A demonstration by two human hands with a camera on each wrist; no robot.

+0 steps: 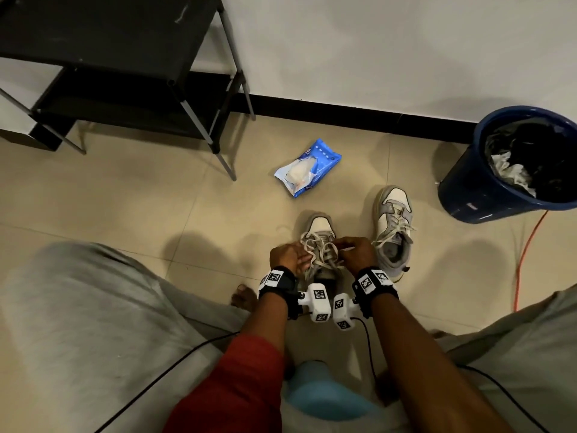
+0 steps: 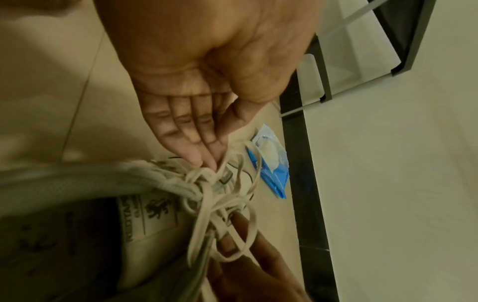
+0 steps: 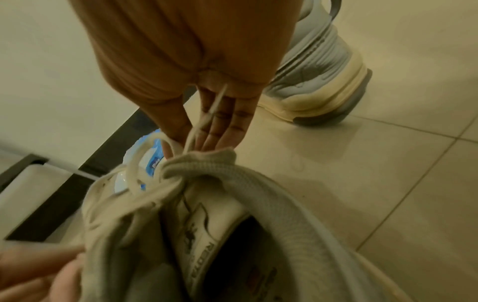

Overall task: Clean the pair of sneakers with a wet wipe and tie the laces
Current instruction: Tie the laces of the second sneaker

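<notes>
Laces (image 1: 321,254) pinched by both: left hand (image 1: 287,256) nipping one strand, right hand (image 1: 357,253) gripping a loop, above sneaker (image 1: 320,228) on floor (image 1: 125,198), well off its far edge. Risks loop slipping out if either pinch slackens before tightening.

grey-and-white sneakers (image 1: 394,214), blue wipe pack (image 1: 307,167) (white dots)

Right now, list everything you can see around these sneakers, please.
near sneaker: one, white and grey, floor, between the hands
far sneaker: one, white and grey, floor, right of it
laces: off-white, on both sneakers
wipe pack: one, blue, floor, beyond the sneakers
bin: one, blue, black liner, right, near the wall
rack: one, black, left, against the wall
cable: one, orange, floor, right
left hand: pinches a lace
right hand: pinches a lace loop
</notes>
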